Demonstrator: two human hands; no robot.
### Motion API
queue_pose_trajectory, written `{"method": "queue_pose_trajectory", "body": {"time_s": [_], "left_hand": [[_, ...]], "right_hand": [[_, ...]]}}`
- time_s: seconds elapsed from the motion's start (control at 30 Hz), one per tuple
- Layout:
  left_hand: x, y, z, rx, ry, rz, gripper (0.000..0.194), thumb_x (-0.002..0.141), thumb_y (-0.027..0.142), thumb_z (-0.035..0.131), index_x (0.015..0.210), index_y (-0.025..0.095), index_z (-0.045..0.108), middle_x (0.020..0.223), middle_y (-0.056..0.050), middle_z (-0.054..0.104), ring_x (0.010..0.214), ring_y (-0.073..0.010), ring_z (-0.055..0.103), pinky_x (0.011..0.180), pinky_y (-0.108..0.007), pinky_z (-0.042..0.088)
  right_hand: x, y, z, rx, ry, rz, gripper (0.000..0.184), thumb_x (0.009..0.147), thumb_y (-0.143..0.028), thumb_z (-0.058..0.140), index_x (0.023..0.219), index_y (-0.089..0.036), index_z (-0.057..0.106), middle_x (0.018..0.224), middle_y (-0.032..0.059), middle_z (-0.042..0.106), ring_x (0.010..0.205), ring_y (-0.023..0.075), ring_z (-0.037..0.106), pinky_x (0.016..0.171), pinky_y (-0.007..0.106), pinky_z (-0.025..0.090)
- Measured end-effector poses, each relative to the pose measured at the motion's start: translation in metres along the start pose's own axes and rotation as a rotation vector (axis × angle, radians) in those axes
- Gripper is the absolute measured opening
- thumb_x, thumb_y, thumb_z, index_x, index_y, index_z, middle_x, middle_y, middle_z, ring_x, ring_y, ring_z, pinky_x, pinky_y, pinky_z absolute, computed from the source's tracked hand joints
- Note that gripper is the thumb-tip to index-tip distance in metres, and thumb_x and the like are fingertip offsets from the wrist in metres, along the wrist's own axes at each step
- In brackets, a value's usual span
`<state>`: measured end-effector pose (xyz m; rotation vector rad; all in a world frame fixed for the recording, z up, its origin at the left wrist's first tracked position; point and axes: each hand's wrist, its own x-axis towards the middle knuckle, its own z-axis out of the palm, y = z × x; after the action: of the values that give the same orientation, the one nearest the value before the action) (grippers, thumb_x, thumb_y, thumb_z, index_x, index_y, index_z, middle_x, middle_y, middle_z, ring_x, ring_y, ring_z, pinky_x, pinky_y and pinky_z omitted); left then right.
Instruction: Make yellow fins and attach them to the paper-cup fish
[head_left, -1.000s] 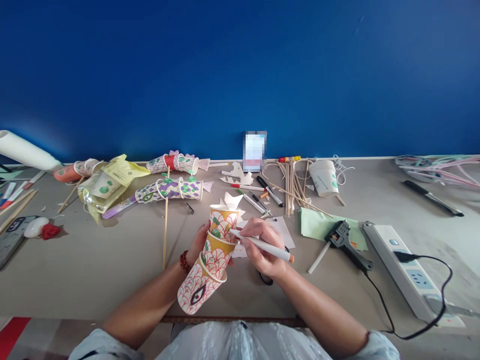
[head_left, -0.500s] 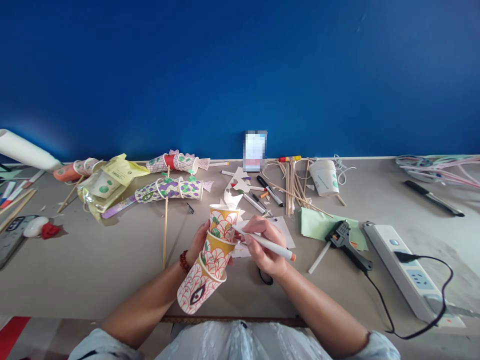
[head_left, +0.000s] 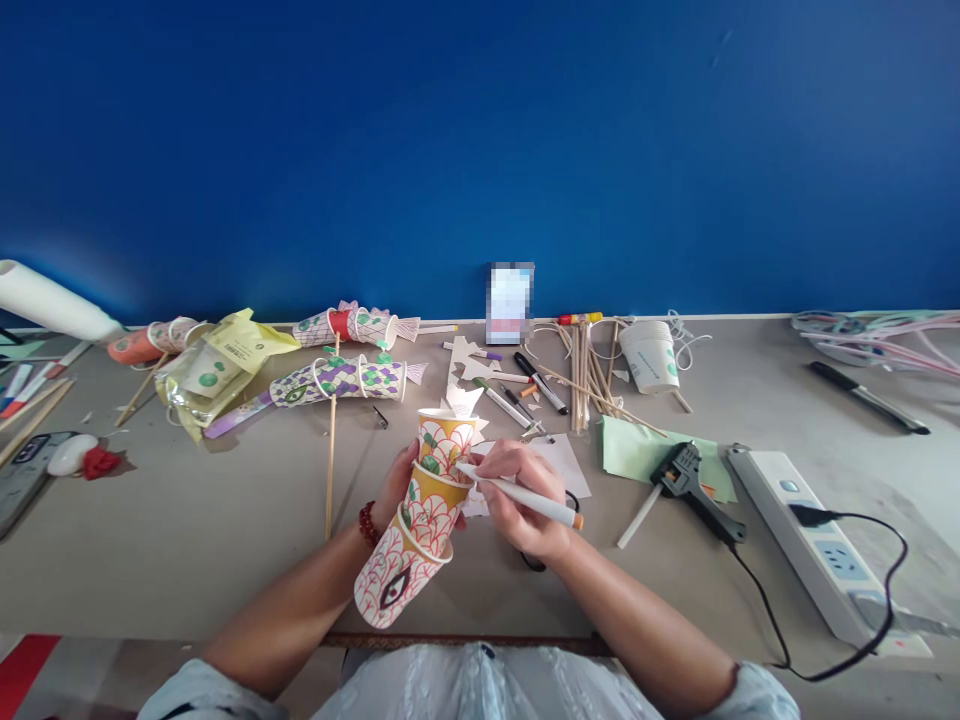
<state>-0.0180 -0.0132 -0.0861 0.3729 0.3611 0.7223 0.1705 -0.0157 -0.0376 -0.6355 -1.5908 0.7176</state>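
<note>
Three joined paper cups form a fish [head_left: 431,513], tilted with the eye end toward me. Red scale lines, yellow bands and a dark eye are drawn on it. My left hand [head_left: 396,487] is closed around its far side, most fingers hidden behind the cups. Between the fingers of my right hand [head_left: 529,495] is a white marker [head_left: 536,500] with an orange end cap. Its tip is at the right side of the upper cup; whether it touches cannot be made out. A white paper tail [head_left: 463,402] sticks up from the top rim.
Two paper-cup fish [head_left: 382,380] on sticks lie at the back left, near a yellow plastic bag [head_left: 225,365]. Markers [head_left: 540,382], wooden sticks [head_left: 580,375] and stacked cups [head_left: 649,355] stand behind. On the right are a glue gun [head_left: 694,490] and power strip [head_left: 817,550].
My right hand with the marker has shifted slightly left and down, bringing the tip further over the upper cup. My left hand and the paper-cup fish have stayed almost still.
</note>
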Motion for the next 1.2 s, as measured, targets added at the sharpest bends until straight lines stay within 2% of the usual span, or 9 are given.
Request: {"method": "queue_pose_trajectory", "body": {"time_s": [0.17,0.33,0.5,0.67,1.2], "left_hand": [[0.0004,-0.0008,-0.0029,-0.031,-0.04,-0.021,0.069,0.091,0.067,0.046,0.114,0.007,0.07,0.087,-0.015,0.078,0.068,-0.0275,0.075,0.057,-0.033,0.057],[0.0009,-0.0021,-0.006,-0.027,-0.063,0.014,0.074,0.094,0.068,0.039,0.119,0.004,0.068,0.086,-0.015,0.078,0.071,-0.0273,0.074,0.06,-0.033,0.058],[0.0017,-0.0016,-0.0049,-0.019,-0.094,0.001,0.072,0.093,0.068,0.041,0.116,0.006,0.069,0.089,-0.014,0.078,0.071,-0.0269,0.075,0.059,-0.032,0.058],[0.0015,-0.0007,0.0,-0.002,-0.059,0.028,0.072,0.092,0.068,0.043,0.116,0.005,0.069,0.088,-0.014,0.078,0.07,-0.0258,0.074,0.059,-0.033,0.058],[0.0001,0.0007,0.0004,0.01,-0.003,-0.004,0.07,0.087,0.07,0.051,0.113,0.008,0.072,0.085,-0.012,0.079,0.066,-0.0261,0.074,0.058,-0.033,0.058]], "right_hand": [[-0.0002,0.0004,-0.0007,-0.022,0.002,0.019,0.012,0.086,-0.017,0.058,0.094,-0.024,0.064,0.072,0.0038,0.067,0.065,0.0196,0.062,0.06,0.035,0.054],[0.0007,-0.002,0.0011,-0.017,-0.007,-0.015,0.01,0.086,-0.017,0.057,0.09,-0.024,0.063,0.069,0.0024,0.065,0.064,0.0194,0.064,0.063,0.036,0.056],[0.0008,-0.0018,0.0014,-0.02,0.007,-0.007,0.013,0.085,-0.015,0.057,0.093,-0.024,0.063,0.071,0.0027,0.066,0.065,0.0191,0.064,0.061,0.035,0.055],[0.0009,-0.0014,0.0013,-0.019,-0.008,-0.029,0.013,0.083,-0.014,0.057,0.09,-0.024,0.063,0.069,0.0021,0.065,0.064,0.0187,0.063,0.063,0.035,0.055],[0.0014,-0.0034,0.0019,-0.022,-0.008,-0.007,0.011,0.085,-0.016,0.058,0.09,-0.024,0.064,0.068,0.0017,0.066,0.063,0.019,0.064,0.063,0.035,0.054]]}}
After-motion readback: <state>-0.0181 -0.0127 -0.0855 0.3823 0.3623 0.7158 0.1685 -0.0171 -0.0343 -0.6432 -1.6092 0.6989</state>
